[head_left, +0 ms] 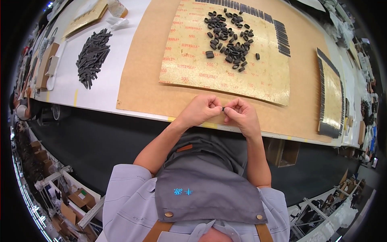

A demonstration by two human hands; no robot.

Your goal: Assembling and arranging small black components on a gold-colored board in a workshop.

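Note:
My left hand (202, 109) and my right hand (242, 115) meet just over the near edge of the table, both with fingers pinched. Between their fingertips is a small black strip (223, 109). Only a short bit of it shows, so whether it is flat or bent into a loop I cannot tell. Beyond my hands lies a yellowish board (189, 72) with red print. On it sits a loose heap of small black loops (231, 38), a few of them apart from the rest. Flat black pieces (282, 38) line the board's far and right edges.
A pile of black strips (93, 56) lies on the white tabletop at left. Brown paper (139, 80) covers the middle of the table. Another board edged with black pieces (331, 90) stands at right. Further left are a cardboard box (47, 66) and another person (24, 109).

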